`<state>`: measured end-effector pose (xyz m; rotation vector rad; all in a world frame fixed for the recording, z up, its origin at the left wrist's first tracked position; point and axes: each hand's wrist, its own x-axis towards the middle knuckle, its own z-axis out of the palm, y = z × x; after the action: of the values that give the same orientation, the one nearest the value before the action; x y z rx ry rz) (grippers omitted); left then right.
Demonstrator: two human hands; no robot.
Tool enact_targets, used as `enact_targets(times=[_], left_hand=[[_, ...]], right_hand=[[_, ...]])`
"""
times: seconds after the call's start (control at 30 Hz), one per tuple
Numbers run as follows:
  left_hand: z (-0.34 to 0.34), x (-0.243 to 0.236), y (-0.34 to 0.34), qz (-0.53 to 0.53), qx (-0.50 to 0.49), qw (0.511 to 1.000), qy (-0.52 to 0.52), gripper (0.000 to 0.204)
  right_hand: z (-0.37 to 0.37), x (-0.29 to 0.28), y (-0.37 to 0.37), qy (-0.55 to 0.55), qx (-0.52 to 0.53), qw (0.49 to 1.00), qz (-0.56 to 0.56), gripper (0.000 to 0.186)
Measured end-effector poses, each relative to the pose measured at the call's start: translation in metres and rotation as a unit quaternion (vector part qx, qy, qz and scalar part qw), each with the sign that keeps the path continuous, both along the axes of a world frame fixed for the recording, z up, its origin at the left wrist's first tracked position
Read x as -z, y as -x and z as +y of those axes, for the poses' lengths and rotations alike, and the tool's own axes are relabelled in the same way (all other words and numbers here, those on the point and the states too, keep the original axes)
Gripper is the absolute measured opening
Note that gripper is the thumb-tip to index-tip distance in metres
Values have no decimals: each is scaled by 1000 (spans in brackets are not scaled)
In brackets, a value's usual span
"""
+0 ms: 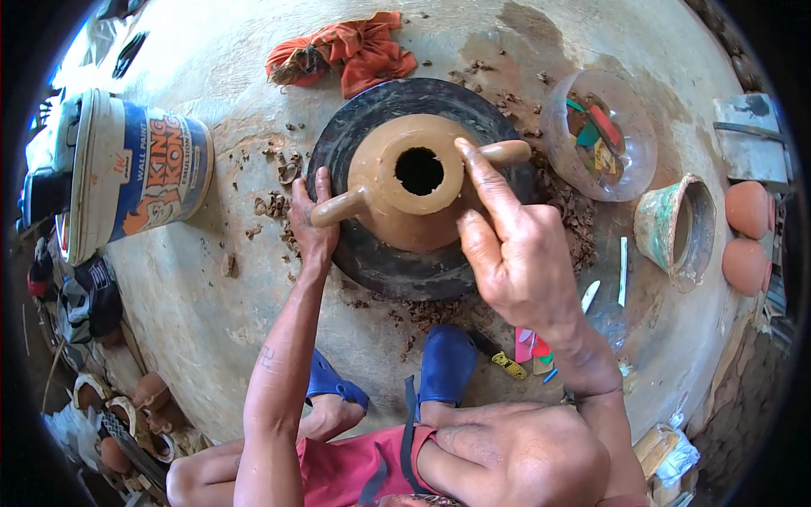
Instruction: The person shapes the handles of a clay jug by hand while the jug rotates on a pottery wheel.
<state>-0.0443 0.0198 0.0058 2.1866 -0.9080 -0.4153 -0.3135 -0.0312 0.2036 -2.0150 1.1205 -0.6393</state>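
A brown clay pot point(380, 162) with a round, dark mouth and two spout-like side handles stands on a dark round wheel point(384, 279). My right hand point(528, 258) reaches over its right side. The index fingertip touches the rim near the right handle point(507, 153), the thumb is apart by the pot's shoulder, and the other fingers are largely hidden. At the wheel's left edge, beside the left handle point(338, 208), my left hand point(312, 221) rests with fingers spread. Neither hand visibly holds anything.
Clay scraps point(574, 221) surround the wheel. Right of it are a clear plastic bowl point(553, 127) of coloured pieces and a greenish pot point(655, 224). A large paint bucket point(101, 173) lies left; an orange cloth point(372, 52) lies behind. A yellow-handled tool point(509, 365) is near my foot.
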Motion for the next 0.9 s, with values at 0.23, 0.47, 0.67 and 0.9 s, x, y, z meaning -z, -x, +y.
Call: enact_targets(times=[0.23, 0.47, 0.67, 0.9], left_hand=[[-2, 8, -10, -18, 46, 999, -3, 63], [-3, 12, -16, -38, 66, 997, 10, 64], [3, 15, -20, -29, 57, 998, 7, 63], [5, 12, -11, -20, 71, 997, 17, 63]], right_hand=[[3, 51, 17, 44, -6, 996, -79, 67], [-11, 86, 67, 219, -47, 972, -68, 53], [-4, 50, 13, 177, 240, 950, -96, 56], [-22, 56, -18, 186, 277, 938, -100, 52]])
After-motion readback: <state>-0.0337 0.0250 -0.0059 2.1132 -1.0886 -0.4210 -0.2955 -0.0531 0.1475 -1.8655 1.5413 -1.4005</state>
